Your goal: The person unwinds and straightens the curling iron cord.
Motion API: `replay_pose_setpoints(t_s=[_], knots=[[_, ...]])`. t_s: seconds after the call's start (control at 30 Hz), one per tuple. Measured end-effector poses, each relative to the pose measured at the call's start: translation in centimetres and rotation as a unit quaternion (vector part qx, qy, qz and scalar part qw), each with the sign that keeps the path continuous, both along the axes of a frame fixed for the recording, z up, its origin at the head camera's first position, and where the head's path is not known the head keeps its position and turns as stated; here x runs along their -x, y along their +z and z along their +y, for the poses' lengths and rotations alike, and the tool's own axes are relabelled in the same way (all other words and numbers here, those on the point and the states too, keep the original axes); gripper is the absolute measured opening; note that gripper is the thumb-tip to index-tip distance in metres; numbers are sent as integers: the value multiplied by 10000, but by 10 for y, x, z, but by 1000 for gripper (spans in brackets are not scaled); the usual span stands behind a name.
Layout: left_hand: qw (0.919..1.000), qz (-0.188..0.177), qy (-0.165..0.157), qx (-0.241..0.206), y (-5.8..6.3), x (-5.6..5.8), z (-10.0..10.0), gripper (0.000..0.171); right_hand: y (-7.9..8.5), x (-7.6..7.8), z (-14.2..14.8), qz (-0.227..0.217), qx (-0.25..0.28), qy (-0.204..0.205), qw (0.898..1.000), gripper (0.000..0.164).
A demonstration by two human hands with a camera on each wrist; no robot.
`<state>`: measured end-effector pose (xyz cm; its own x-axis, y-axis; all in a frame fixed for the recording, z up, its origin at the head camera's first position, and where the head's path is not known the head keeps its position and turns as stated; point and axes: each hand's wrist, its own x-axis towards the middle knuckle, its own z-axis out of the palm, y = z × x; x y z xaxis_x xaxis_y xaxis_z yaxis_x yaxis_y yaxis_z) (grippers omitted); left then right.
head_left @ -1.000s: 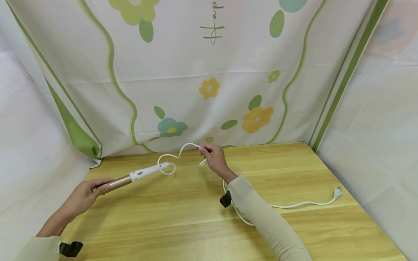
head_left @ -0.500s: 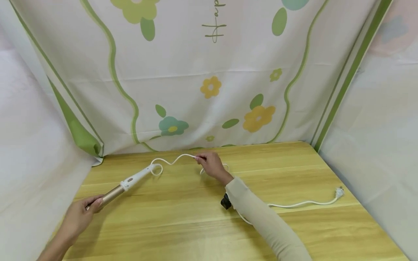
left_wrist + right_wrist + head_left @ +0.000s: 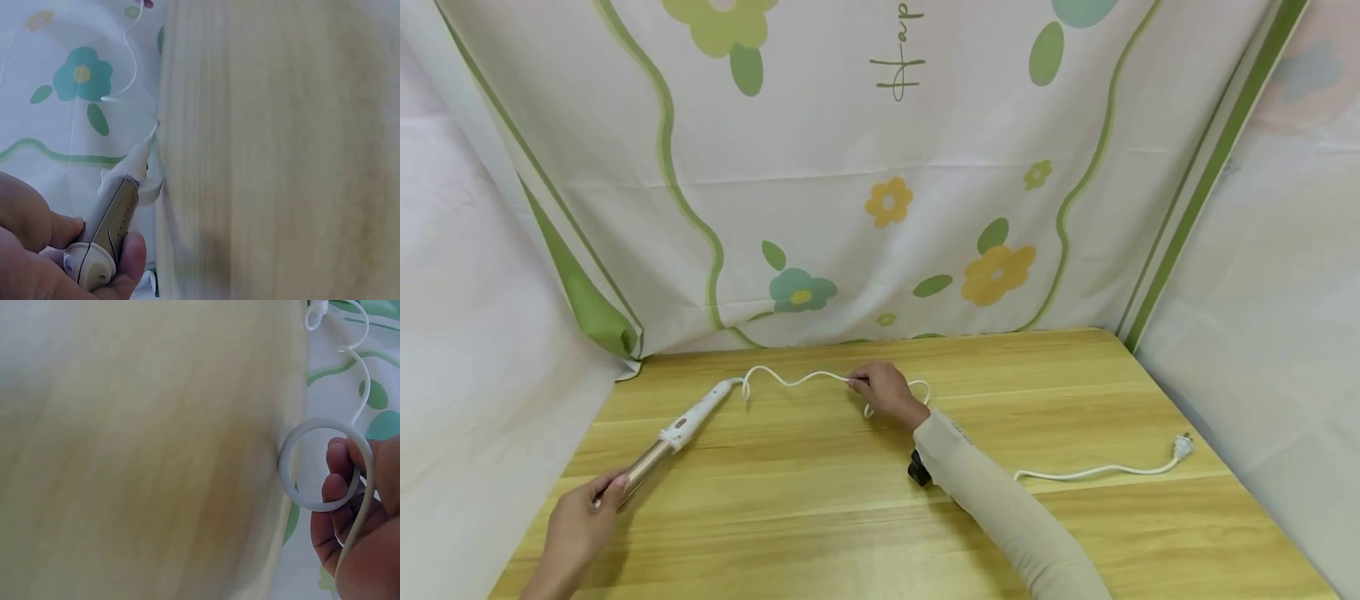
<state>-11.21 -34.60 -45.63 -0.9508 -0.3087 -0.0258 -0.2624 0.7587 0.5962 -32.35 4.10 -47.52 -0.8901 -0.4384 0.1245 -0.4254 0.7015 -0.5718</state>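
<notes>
A curling iron with a white handle and gold barrel [image 3: 647, 469] slants over the left part of the table. My left hand [image 3: 580, 521] grips it by the barrel's end, thumb on one side and fingers on the other, as the left wrist view confirms on the barrel [image 3: 112, 215]. From the handle's far end runs a thin white cord [image 3: 790, 383]. My right hand [image 3: 887, 392] pinches this cord near the back of the table. In the right wrist view a loop of cord [image 3: 300, 434] hangs at the curled fingers. The right sleeve hides part of the cord.
The cord's white two-pin plug [image 3: 1183, 447] lies near the wooden table's [image 3: 820, 517] right edge. A floral cloth [image 3: 820, 208] hangs behind the table, with pale cloth at both sides. A black camera mount [image 3: 918, 469] sits under the right wrist.
My left hand has drawn the curling iron toward the front left, tilting it more steeply. My right hand has come down a little, still pinching the cord, which hangs lower between the hands.
</notes>
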Motion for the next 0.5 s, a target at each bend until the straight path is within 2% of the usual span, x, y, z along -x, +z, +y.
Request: replay_pose_setpoints(t_s=[0.13, 0.33, 0.5], knots=[[9995, -152, -18, 268, 0, -1, 3, 51, -3, 1, -2, 127, -289, 73, 9995, 24], [9910, -594, -719, 963, 1, -3, 13, 47, -8, 3, -7, 276, -574, 132, 9979, 25], [9860, -750, -766, 1280, 0, -6, 23, 44, -9, 1, -12, 374, -400, 252, 9982, 23]])
